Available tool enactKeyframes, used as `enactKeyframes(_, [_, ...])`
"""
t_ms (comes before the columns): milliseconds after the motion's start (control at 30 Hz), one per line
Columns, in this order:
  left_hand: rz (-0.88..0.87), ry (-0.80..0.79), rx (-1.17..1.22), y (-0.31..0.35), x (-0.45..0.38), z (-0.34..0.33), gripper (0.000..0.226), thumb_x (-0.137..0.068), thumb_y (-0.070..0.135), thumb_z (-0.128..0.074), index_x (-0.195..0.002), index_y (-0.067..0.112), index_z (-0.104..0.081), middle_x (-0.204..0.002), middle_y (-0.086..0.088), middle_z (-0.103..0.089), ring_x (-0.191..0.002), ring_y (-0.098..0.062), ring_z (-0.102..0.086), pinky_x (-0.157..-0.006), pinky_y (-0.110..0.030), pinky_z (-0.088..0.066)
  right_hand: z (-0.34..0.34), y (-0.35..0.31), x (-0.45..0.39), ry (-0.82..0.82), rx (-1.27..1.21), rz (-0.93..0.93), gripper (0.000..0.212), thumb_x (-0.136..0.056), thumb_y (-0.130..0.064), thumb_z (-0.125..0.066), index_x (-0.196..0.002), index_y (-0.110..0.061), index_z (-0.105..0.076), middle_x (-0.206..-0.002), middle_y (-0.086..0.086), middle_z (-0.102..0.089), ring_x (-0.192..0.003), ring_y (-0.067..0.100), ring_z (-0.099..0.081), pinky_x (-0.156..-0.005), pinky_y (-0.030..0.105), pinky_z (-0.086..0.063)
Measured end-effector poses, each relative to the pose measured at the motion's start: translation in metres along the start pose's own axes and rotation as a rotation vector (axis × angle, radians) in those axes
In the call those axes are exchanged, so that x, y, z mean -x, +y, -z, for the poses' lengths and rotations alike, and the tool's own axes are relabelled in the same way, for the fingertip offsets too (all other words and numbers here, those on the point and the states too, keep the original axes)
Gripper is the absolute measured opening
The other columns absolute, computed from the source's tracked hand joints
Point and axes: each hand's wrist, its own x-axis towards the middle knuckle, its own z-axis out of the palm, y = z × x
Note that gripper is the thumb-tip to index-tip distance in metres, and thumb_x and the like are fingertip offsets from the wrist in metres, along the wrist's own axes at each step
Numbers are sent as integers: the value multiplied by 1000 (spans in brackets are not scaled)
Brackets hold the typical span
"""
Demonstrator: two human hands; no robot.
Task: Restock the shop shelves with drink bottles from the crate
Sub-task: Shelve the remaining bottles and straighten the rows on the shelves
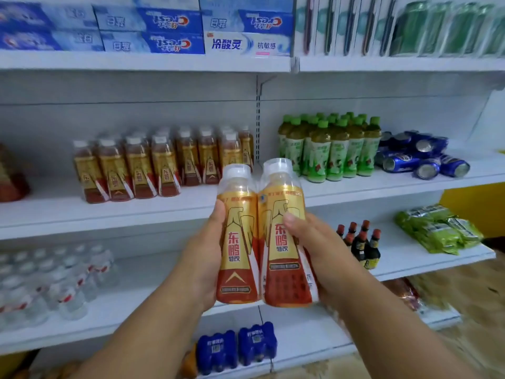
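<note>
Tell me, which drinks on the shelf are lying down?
The blue cans, at the right end of the middle shelf. The green-capped bottles and gold-labelled bottles stand upright.

White metal shelving [136, 61], several tiers, with a slotted upright [257, 116] between two bays and a pale grey back panel [123, 88]. Yellow wall [470, 206] at right behind the shelves. Patterned tan floor [451, 302] at lower right. Even, soft lighting.
</note>
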Motion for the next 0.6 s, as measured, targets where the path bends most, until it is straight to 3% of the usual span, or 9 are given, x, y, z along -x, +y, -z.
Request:
enactKeyframes(100, [-95, 32, -33, 5, -18, 11, 68, -71, 68, -68, -121, 22, -68, -109, -15, -77, -97, -36, -75, -75, -49, -62, 2, 0, -26, 5, 108, 42, 44, -87, -51, -69, -120, -24, -63, -105, 6, -77, -95, 26, -76, -84, 49, -61])
enactKeyframes(233, [-230, 90, -129, 5, -51, -1, 72, -60, 65, -77, -117, 23, -65, -101, -12, -79, -88, -33, -77, -66, -42, -63, 22, 5, -67, 31, 210, 61, 30, -88, -46, -62, -114, -32, -63, -101, -3, -77, -91, 16, -76, -84, 47, -61])
enactKeyframes(333, [-262, 125, -177, -1, -80, -13, 65, -63, 69, -83, -109, 25, -70, -100, -12, -79, -90, -34, -77, -76, -47, -62, 38, 14, -98, 47, 185, 87, 42, -78, -60, -61, -112, -35, -63, -102, -5, -77, -91, 15, -75, -83, 45, -60])
enactKeyframes(433, [-304, 184, -201, -5, -114, -26, 60, -65, 66, -74, -109, 25, -71, -103, -12, -78, -93, -35, -76, -88, -54, -58, 62, 17, -133, 27, 216, 138, 54, -70, -77, -59, -110, -41, -60, -104, -9, -76, -92, 11, -75, -84, 43, -60])
enactKeyframes(600, [-336, 309, -178, -11, -167, -46, 57, -76, 58, -70, -118, 20, -66, -106, -15, -77, -95, -36, -76, -88, -54, -59, 110, 12, -196, -133, 248, 106, 41, -80, -66, -64, -113, -41, -59, -107, -8, -75, -96, 12, -74, -89, 48, -59])
